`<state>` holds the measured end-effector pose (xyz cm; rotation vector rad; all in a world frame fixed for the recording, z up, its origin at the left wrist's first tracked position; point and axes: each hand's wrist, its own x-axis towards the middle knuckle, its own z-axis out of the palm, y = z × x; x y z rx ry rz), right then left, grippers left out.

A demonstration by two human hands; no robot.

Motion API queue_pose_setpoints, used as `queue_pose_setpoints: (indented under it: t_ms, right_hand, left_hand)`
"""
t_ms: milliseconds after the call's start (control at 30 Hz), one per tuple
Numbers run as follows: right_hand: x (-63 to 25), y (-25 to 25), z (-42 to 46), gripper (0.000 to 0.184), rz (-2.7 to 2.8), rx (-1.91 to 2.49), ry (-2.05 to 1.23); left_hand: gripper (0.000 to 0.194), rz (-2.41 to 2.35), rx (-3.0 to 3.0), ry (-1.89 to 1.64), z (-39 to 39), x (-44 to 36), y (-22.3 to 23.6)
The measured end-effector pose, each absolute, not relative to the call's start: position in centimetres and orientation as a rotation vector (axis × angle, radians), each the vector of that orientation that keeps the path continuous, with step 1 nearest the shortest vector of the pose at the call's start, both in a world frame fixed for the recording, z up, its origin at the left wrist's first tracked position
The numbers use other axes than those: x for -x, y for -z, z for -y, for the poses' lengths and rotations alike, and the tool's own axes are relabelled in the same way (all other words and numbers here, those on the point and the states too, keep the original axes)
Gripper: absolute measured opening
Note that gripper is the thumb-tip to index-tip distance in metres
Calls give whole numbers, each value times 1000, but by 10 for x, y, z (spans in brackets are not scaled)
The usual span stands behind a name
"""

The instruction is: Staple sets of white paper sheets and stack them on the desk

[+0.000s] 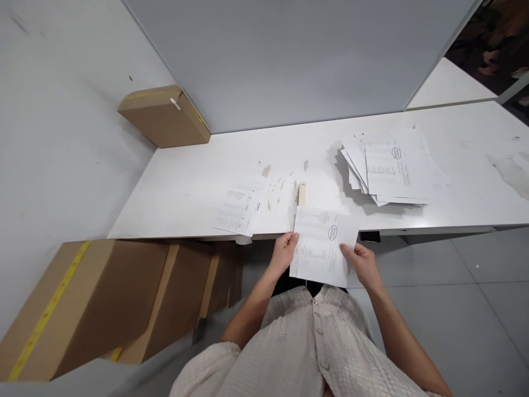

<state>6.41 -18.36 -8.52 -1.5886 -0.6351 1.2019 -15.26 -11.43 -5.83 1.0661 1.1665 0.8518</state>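
Note:
I hold a printed sheet of paper (pixel 320 247) with a round stamp-like logo, out over the front edge of the white table (pixel 194 182). My left hand (pixel 284 252) pinches its left edge. My right hand (pixel 362 263) grips its right edge. A second printed sheet (pixel 239 210) lies flat on the table to the left of my hands. A loose stack of similar printed sheets (pixel 392 165) lies fanned out at the right of the table. A small pale block (pixel 302 194) stands on the table just beyond the held sheet.
A flat cardboard box (pixel 165 114) rests at the table's far left corner against the wall. Large cardboard boxes with yellow tape (pixel 82 309) stand on the floor at the left, under the table edge. A grey partition (pixel 289 60) backs the table. Grey tiled floor (pixel 463 298) lies to the right.

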Motion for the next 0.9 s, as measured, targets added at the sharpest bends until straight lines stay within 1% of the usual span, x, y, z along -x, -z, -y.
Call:
queue_pose_setpoints:
  t_ms: [233,400,500,600,733,800,900]
  right_hand:
    - [-62,81,184,34,710,1539,-1192]
    - [-45,77,183,29,670,1542,-1099]
    - [-37,59,178,26,715,1504,-1055]
    - [-35,29,165,25,829,1387,-1005]
    - [-36,-9,140,18,950,1294,-843]
    - [-34,-17,127,17,989,1249,-799]
    - [-29,-15,111,16,1016,1160,-801]
  left_hand:
    - [44,-1178,-1066,-858,119,149,55]
    - [42,-1176,-1143,-861,128,147,48]
    - [39,-1198,-1258,-928,130,149,38]
    - [34,-1201,-1415,-1054,123,154,16]
    - [33,-1187,-1628,-1227,104,159,-13]
    - [36,-1199,-1697,-1299,93,159,-17]
    - [36,-1190,-1720,-1337,81,156,-8]
